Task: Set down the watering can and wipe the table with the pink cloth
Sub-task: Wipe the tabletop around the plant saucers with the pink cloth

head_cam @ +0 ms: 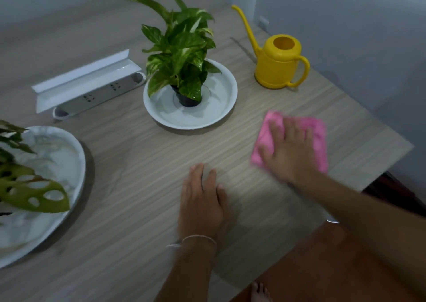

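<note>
Head view. Pale wood-grain table (138, 159) fills most of the frame. Right hand (291, 149) lies flat, palm down, on the pink cloth (319, 140), fingers spread wide and pointing toward the far edge. The hand is not gripping, just pressing the cloth onto the surface. Cloth sits near the table's right edge, about midway along it; pink shows past the fingertips, on both sides of the hand and beside the wrist on the right. Thumb rests on the cloth's left part. Hand and cloth are motion-blurred.

Left hand (201, 202) lies flat on bare table near the near edge, left of the cloth and apart from it, fingers straight and close together, holding nothing. Thin bracelet (199, 238) on that wrist.

Yellow watering can (280, 63) stands upright by the far right corner, well apart from both hands, spout toward the far edge, handle toward the right edge. It lies beyond the cloth, not touching it.

Small potted plant (182, 55) in a dark pot stands in a white saucer (228, 99) at mid-table toward the far side, left of the can. White power strip (92, 96) under a white angled cover lies left of the saucer. At the left edge, a large white tray (76, 154) with holed green leaves over it, partly cut off.

Bare foot (259, 291) on a reddish floor below the near edge.
</note>
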